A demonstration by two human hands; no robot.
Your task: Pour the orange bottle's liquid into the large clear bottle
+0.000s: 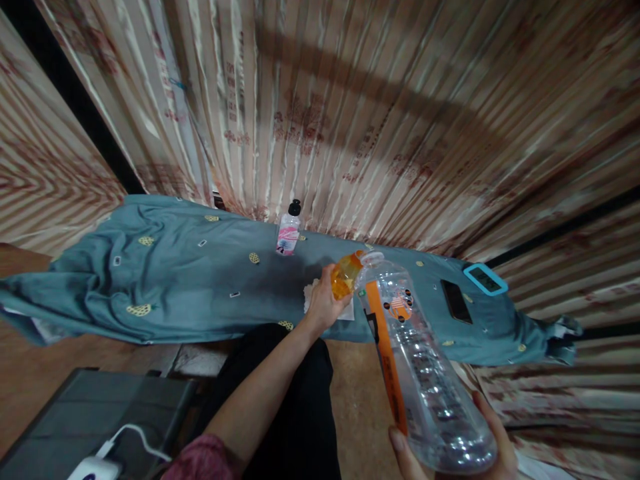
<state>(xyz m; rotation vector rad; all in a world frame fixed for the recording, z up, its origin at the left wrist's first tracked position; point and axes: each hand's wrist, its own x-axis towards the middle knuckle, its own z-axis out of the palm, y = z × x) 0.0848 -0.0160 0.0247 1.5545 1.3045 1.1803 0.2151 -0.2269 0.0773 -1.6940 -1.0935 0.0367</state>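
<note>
My left hand (324, 298) is wrapped round a small orange-tinted bottle (346, 276), tilted over the covered table. In my right hand (453, 453) lies the base of a large clear plastic bottle (425, 360) with an orange label. The big bottle leans with its neck away from me, and its mouth is right at the top of the orange bottle; whether they touch I cannot tell. White tissue (347, 312) sits on the cloth under my left hand, partly hidden by it.
A blue-green cloth (190, 280) covers the narrow table. On it stand a pink-labelled bottle with a black cap (289, 230), a dark phone (456, 301) and a blue-framed digital clock (485, 279). Striped curtains (320, 120) hang behind. A grey box (100, 407) with a white cabled device is at lower left.
</note>
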